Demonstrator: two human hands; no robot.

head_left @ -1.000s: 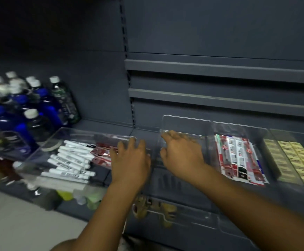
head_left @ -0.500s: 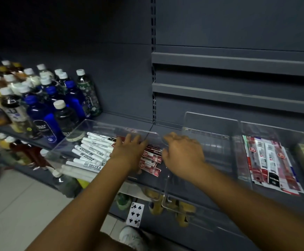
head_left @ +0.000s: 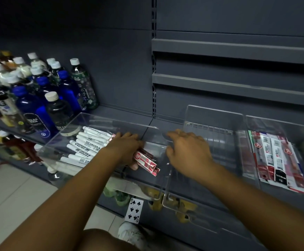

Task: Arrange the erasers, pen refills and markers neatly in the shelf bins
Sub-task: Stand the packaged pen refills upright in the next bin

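The left hand (head_left: 124, 148) was curled round a bundle of red pen refills (head_left: 146, 162) inside the left bin (head_left: 60, 134), just beside the row of white markers (head_left: 86, 142). The right hand (head_left: 187, 151) was loose-fingered and grasped nothing, poised over the middle bin (head_left: 214, 120); whether it touched the rim could not be told. More refill packs (head_left: 278, 160) lay flat in the next bin along. The step looked like sorting stray refills out of the marker bin. Next, the bundle needed lifting clear of the divider wall and laying flat among its kind.
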